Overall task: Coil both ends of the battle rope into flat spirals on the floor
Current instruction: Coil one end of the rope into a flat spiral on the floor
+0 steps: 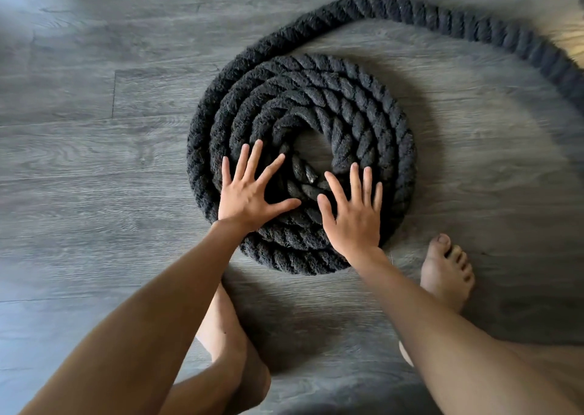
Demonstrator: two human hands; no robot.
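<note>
A thick black battle rope lies wound in a flat spiral [357,111] of several turns on the grey wood floor [94,149]. Its loose length [442,19] runs from the spiral's upper left, arcs over the top and leaves the frame at the right edge. My left hand [249,193] lies flat with fingers spread on the spiral's near left turns. My right hand [354,215] rests the same way on the near right turns. Neither hand grips the rope. The rope's inner end shows at the centre between my hands.
My bare right foot [445,272] stands on the floor just right of the spiral's near edge. My left leg and knee [227,335] are bent below the spiral. Grey plank floor stretches to the left and far side.
</note>
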